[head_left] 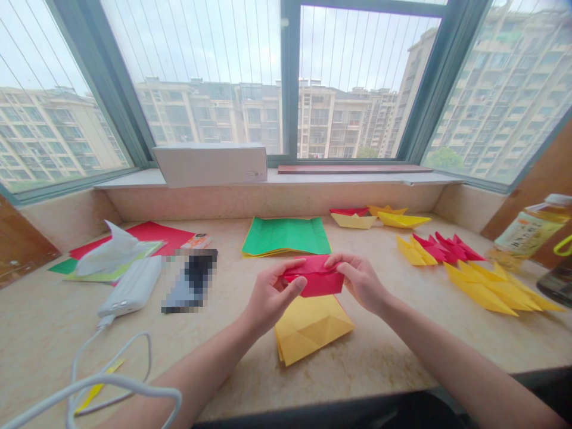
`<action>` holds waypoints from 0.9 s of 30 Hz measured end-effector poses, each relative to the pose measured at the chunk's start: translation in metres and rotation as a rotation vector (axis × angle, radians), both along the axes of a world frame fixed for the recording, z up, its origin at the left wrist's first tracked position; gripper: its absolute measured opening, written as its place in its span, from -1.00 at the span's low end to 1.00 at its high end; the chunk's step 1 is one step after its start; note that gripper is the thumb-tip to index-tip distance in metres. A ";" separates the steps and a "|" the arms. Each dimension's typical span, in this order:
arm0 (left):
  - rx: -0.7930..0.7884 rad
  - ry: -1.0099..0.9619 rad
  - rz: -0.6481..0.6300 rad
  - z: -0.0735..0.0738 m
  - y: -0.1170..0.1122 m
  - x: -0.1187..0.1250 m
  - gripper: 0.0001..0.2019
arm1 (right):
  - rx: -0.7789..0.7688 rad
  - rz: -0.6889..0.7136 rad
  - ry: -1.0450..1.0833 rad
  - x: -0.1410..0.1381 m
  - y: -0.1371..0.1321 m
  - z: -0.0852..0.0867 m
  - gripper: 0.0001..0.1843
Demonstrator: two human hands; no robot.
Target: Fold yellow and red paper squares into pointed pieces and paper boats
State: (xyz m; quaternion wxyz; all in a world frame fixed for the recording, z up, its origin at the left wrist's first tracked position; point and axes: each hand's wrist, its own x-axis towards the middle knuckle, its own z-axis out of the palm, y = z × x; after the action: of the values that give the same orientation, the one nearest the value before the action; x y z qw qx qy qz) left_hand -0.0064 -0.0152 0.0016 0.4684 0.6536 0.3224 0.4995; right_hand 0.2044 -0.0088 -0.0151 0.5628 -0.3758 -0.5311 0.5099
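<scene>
A small piece of folded red paper (319, 285) is held up between both hands, over the table. My left hand (276, 290) grips its left end, thumb in front and fingers behind. On the right end, my right hand (357, 275) pinches the upper edge between thumb and fingers. Just below and nearer to me lies creased yellow paper (313, 328), folded in layers. Beyond the hands rests a stack of green paper (286, 236) with yellow sheets under it, its creases showing.
Folded paper boats (404, 221) stand at the back right; several pointed yellow pieces (496, 289) and red ones (447, 247) lie nearer. A bottle (531, 229) is far right. Leftward are a phone (190, 283), a power bank (131, 286), a white cable (120, 381) and tissue (107, 250).
</scene>
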 end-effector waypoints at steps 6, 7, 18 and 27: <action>0.005 0.034 0.116 -0.008 0.008 0.004 -0.66 | -0.017 0.130 0.054 0.002 -0.003 0.006 -0.68; 0.000 0.031 0.120 -0.008 0.009 0.004 -0.67 | -0.003 0.125 0.007 0.003 -0.002 0.007 -0.65; -0.025 -0.005 0.106 -0.013 0.012 0.004 -0.75 | 0.051 0.019 -0.066 0.001 0.006 -0.002 -0.61; -0.083 -0.076 0.058 -0.007 0.016 0.003 -0.72 | 0.071 0.032 -0.136 0.004 0.008 0.000 -0.70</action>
State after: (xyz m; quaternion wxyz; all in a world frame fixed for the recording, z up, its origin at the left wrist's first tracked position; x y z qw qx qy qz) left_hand -0.0037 0.0007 -0.0051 0.4925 0.6044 0.3436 0.5235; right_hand 0.2084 -0.0012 -0.0150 0.5302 -0.3807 -0.5917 0.4731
